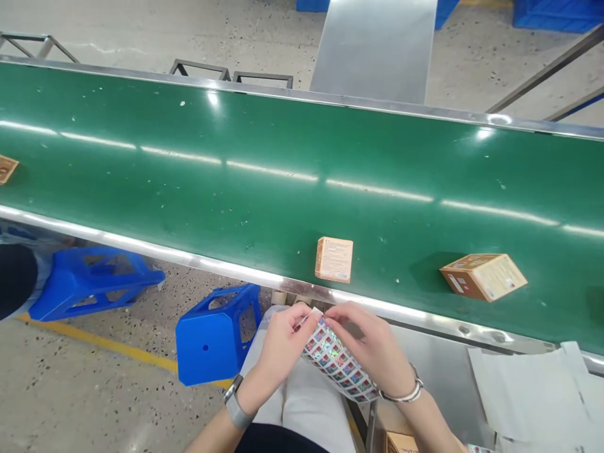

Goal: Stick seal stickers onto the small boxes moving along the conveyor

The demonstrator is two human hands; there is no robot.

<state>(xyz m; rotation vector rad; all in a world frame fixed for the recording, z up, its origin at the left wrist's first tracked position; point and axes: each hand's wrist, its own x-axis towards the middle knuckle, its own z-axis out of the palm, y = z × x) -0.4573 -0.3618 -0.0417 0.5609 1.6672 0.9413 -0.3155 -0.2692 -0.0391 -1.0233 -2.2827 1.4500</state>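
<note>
A sheet of shiny holographic stickers (pixel 338 362) hangs in front of my lap, its top corner pinched between both hands. My left hand (pixel 290 333), with a grey-banded watch on the wrist, grips the left side of that corner. The fingertips of my right hand (pixel 368 343) are closed at the same corner, just to the right. Just beyond my hands, a small tan carton (pixel 334 259) with printed text lies on the green conveyor belt (pixel 226 201). Farther right on the belt sits another carton (pixel 484 277), turned at an angle.
A third carton (pixel 7 168) shows at the belt's left end. A metal rail (pixel 189 257) runs along the near edge. Blue stools (pixel 207 349) stand at left, one beside a partly seen person (pixel 19 277). White sheets (pixel 533 393) lie on a metal surface at lower right.
</note>
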